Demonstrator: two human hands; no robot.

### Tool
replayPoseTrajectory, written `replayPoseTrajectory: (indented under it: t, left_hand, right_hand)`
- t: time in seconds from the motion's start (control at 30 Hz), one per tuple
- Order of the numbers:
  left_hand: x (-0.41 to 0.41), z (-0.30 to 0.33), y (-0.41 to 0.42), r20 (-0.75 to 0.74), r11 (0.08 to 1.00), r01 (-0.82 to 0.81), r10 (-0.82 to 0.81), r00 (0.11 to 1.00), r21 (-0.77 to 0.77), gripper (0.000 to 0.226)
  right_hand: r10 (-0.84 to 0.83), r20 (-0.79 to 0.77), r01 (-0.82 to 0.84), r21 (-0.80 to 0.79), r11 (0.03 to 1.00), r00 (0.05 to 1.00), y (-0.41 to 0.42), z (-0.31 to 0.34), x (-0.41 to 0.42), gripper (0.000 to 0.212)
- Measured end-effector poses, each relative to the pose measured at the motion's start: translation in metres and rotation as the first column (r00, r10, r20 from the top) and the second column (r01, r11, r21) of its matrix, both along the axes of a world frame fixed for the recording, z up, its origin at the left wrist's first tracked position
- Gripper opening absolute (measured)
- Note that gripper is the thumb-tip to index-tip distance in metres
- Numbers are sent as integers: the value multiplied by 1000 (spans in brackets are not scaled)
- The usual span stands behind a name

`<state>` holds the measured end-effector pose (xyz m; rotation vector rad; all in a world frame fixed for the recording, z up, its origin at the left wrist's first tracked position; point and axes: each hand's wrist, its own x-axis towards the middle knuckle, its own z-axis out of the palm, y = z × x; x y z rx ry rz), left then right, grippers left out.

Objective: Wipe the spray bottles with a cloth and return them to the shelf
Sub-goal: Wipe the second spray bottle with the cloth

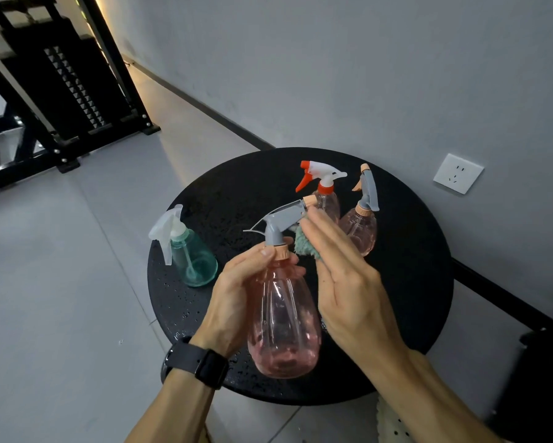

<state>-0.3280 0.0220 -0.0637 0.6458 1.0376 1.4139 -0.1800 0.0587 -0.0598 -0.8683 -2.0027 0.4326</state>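
Observation:
My left hand [236, 295] grips a pink spray bottle [283, 324] with a grey trigger head, held above the round black table [412, 282]. My right hand [342, 282] presses a teal cloth [304, 246] against the underside of the bottle's grey head. On the table stand three more bottles: a teal one with a clear trigger [193, 257] at the left, a pink one with a red and white trigger [327, 199] at the back, and a pink one with a grey trigger [361, 228] beside it. Most of the cloth is hidden behind my right hand.
A black metal shelf rack [61, 91] stands on the floor at the upper left. A grey wall with a white socket [458, 173] runs behind the table. A dark object [537, 378] sits at the lower right by the wall. Grey tiled floor lies to the left.

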Motion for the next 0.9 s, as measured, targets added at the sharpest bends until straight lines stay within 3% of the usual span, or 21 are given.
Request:
replayPoseTrajectory:
  t: [0.13,0.27,0.6,0.8,0.9]
  left_hand:
    - [-3,-1,0,16,999,-42,42,999,18,46]
    - [-4,0,1,29,992,-119,117,993,50,38]
    - [-11,-1,4,-133,962,-251,265,955,108,26]
    - [-12,2,3,-423,941,-318,337,841,118,30]
    - [-16,2,3,-498,929,-340,367,785,148,31]
  right_hand:
    - [0,28,0,3,1000,1000,-2,-4,2,51]
    - [-7,63,6,14,1000,998,-1,-9,4,51]
    - [-15,116,13,12,1000,993,1,-12,6,50]
    - [-20,107,20,0,1000,994,2,-13,7,50]
    - [-30,92,30,-4,1000,995,2,-12,7,48]
